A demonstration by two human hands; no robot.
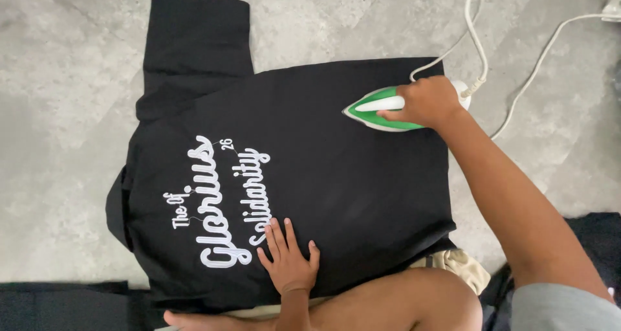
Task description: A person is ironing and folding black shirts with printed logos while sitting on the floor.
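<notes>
A black T-shirt (336, 176) with white printed lettering lies spread flat on a grey floor. My right hand (424, 101) grips the handle of a green and white clothes iron (381, 108) that rests on the shirt near its upper right edge. My left hand (288, 260) lies flat on the shirt's near edge, fingers spread, just right of the lettering. One sleeve (194, 43) of the shirt sticks out at the upper left.
The iron's white cord (517, 91) loops across the grey stone floor (58, 111) to the upper right corner. My bent knee (414, 298) sits at the bottom. Dark cloth (58, 305) lies at the bottom left, more (598, 234) at the right.
</notes>
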